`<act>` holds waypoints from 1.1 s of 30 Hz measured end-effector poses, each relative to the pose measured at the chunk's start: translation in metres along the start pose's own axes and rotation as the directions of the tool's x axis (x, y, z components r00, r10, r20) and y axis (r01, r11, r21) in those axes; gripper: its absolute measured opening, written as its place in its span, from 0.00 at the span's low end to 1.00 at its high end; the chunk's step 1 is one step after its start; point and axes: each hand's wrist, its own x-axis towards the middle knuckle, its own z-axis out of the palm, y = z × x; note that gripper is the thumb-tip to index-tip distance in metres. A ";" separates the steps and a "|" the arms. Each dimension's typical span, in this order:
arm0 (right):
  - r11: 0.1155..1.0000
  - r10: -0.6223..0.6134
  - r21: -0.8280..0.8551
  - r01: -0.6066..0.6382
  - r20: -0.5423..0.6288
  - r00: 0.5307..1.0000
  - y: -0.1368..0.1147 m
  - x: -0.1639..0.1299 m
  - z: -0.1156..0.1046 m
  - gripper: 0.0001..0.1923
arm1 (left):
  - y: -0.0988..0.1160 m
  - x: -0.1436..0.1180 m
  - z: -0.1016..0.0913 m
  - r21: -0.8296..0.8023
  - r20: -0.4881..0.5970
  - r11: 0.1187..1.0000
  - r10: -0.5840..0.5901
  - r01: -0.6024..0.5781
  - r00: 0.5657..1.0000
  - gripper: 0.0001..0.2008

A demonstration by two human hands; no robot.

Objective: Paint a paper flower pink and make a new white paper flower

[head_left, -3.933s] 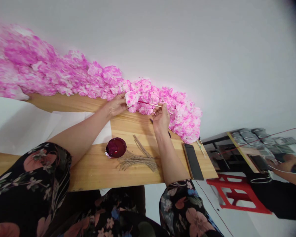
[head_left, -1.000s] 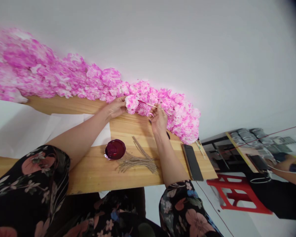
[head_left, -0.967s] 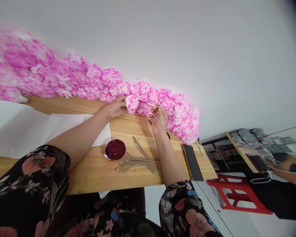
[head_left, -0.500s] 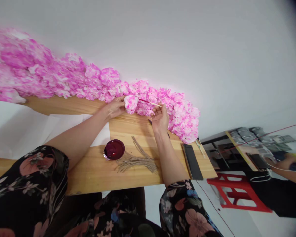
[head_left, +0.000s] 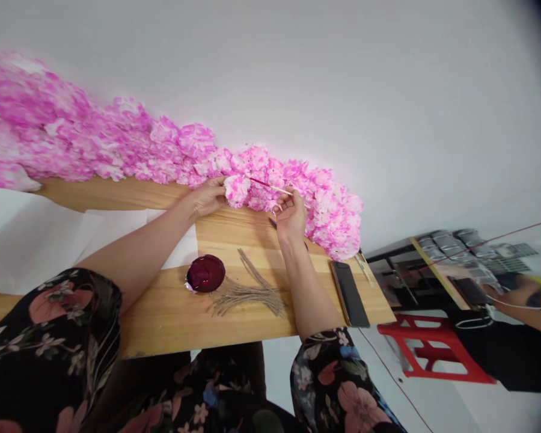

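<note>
My left hand [head_left: 211, 196] is closed on a pale pink and white artificial flower [head_left: 237, 190], held up above the table. In my right hand [head_left: 292, 215] is a thin paintbrush [head_left: 270, 186], its dark red end pointing left beside the flower's petals; I cannot tell whether it touches them. A round dish of dark red liquid [head_left: 206, 273] sits on the wooden table below my hands. To the right of the dish lies a loose bunch of thin brown stems [head_left: 252, 296].
Heaped pink flowers [head_left: 130, 141] line the wall along the table's back. White paper sheets [head_left: 117, 231] lie at left, a black phone-like slab [head_left: 350, 293] at right. Beyond the table stand a red plastic stool [head_left: 433, 349] and another person's arm [head_left: 523, 300].
The view has shifted slightly, moving everything a little to the left. Both hands keep their holds on the flower and the brush, with hardly any other movement.
</note>
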 end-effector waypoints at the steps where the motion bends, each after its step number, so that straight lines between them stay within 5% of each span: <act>1: 1.000 0.003 0.014 -0.003 -0.001 1.000 0.000 0.001 0.000 0.07 | 0.000 0.000 0.000 0.005 0.003 1.000 -0.001 0.001 1.000 0.18; 27: 1.000 0.021 0.009 -0.021 0.011 1.000 0.006 0.001 -0.003 0.07 | 0.003 -0.004 0.003 0.044 0.017 0.998 0.036 -0.037 0.999 0.15; 33: 0.997 -0.063 -0.049 0.067 0.072 0.995 -0.007 -0.010 0.007 0.16 | 0.003 -0.003 0.003 -0.004 -0.007 1.000 0.029 -0.029 1.000 0.13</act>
